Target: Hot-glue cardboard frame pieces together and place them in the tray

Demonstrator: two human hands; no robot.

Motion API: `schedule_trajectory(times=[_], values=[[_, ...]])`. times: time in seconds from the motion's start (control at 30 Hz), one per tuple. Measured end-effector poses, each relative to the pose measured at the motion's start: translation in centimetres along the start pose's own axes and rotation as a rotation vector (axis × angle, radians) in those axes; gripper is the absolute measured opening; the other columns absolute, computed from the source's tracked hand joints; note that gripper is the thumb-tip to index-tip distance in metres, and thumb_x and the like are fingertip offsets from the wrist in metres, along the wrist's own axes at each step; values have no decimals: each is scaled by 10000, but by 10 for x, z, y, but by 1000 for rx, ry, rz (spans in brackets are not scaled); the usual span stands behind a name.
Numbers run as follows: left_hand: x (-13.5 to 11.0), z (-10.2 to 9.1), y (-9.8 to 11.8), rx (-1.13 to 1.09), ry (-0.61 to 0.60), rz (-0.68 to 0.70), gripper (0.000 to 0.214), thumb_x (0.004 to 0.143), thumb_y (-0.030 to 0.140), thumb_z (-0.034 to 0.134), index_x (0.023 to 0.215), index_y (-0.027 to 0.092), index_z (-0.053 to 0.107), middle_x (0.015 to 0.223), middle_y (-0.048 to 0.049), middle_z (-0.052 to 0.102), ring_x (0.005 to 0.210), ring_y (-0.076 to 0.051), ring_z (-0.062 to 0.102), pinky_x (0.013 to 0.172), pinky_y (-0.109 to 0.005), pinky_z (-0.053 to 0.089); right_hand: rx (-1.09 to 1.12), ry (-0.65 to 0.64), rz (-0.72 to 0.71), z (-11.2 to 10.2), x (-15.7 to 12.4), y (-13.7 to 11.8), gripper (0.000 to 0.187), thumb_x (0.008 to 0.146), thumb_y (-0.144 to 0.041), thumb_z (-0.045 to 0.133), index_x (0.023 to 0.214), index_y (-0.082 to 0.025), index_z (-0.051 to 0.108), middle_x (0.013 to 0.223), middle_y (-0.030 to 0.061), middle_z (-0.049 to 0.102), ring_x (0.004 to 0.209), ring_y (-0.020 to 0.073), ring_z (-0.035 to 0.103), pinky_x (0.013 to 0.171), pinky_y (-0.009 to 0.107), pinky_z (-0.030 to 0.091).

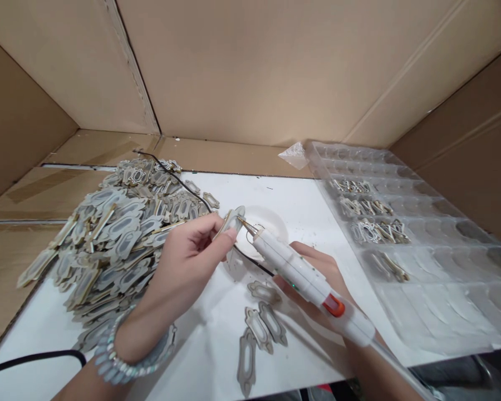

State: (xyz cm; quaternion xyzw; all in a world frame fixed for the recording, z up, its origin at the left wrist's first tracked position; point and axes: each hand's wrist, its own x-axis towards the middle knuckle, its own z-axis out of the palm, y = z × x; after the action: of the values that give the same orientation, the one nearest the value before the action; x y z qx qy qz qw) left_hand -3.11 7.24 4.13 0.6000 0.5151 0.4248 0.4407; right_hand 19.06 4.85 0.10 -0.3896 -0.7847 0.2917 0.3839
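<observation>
My left hand (196,245) pinches a small grey frame-shaped piece (232,219) with a scalloped outline between thumb and fingers. In my right hand (317,262) is a white hot glue gun (294,266) with an orange switch, its metal tip up against the piece's edge or just beside it. A glue stick runs out of its back end. Behind the tip lies a round white dish (271,220), partly covered by the gun. Several loose frame pieces (259,328) lie on the white board below my hands.
A large heap of similar frame pieces (121,234) fills the left. On the right, a clear compartment tray (434,267) holds pieces in several compartments. A black cord (183,186) crosses the heap and runs under my hands. Cardboard walls (250,72) surround the white board (309,362).
</observation>
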Motion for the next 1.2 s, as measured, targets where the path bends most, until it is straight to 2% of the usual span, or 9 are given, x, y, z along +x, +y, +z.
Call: schedule_trajectory(times=[0.77, 1.0, 1.2], values=[[3, 2, -2, 4, 25, 26, 349, 835, 343, 565, 545, 189, 449, 480, 60, 384, 432, -61, 324, 408, -227, 227, 6, 3, 16, 0, 3, -4, 256, 810, 2, 568, 697, -201, 462, 735, -38, 465, 564, 81, 413, 500, 216, 312], [2, 2, -2, 20, 42, 40, 349, 825, 346, 569, 539, 187, 450, 476, 59, 378, 434, -62, 317, 407, -226, 221, 94, 11, 76, -1, 7, -11, 163, 787, -69, 614, 734, -211, 554, 714, -50, 481, 533, 82, 415, 507, 222, 356], [3, 2, -3, 12, 39, 37, 342, 822, 352, 569, 544, 189, 454, 474, 57, 383, 432, -65, 316, 408, -229, 221, 115, 20, 110, -2, 8, -16, 134, 808, -126, 621, 727, -212, 558, 686, -50, 490, 527, 87, 448, 516, 224, 389]])
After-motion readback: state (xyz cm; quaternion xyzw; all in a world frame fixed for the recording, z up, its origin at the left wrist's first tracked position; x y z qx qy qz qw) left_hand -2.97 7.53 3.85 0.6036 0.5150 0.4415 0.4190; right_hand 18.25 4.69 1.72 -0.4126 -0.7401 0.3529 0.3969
